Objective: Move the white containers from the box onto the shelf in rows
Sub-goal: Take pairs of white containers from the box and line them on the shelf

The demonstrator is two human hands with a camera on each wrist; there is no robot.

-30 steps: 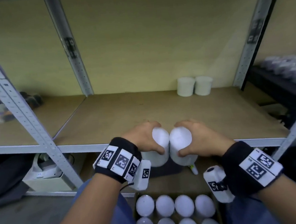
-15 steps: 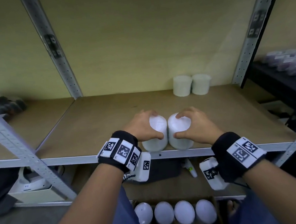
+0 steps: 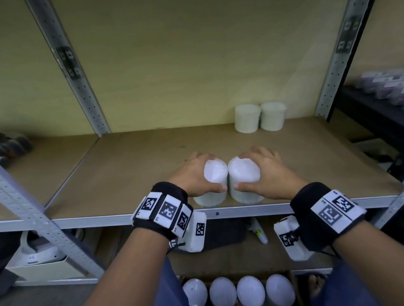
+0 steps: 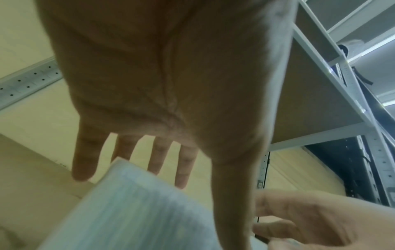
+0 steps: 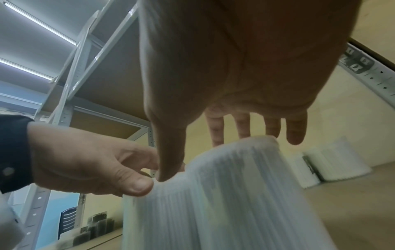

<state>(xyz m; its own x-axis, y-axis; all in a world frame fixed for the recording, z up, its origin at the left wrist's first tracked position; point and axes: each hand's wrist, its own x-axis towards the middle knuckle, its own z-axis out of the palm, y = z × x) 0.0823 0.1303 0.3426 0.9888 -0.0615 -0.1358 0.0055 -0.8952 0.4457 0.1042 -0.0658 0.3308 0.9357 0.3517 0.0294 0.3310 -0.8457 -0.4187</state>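
Two white ribbed containers stand side by side at the front edge of the wooden shelf [image 3: 137, 171]. My left hand [image 3: 202, 174] grips the left container [image 3: 211, 198] from above, thumb in front and fingers [image 4: 183, 169] behind it. My right hand [image 3: 262, 170] grips the right container [image 3: 247, 197] the same way, its thumb [image 5: 169, 160] against the ribbed side [image 5: 224, 203]. Whether the bases touch the board is unclear. Two more containers [image 3: 246, 118] [image 3: 272, 115] stand at the back right. The cardboard box [image 3: 295, 287] below holds several containers [image 3: 250, 295].
Grey perforated uprights [image 3: 68, 66] [image 3: 342, 47] frame the bay, and another upright [image 3: 34, 224] slants at the front left. A dark rack with pale packs [image 3: 392, 89] is at the right. A white bin [image 3: 41, 257] and a small bottle [image 3: 257, 230] lie on the lower level.
Both hands carried their containers forward from in front of the shelf edge onto the board and lowered them there. The two containers stayed together side by side.
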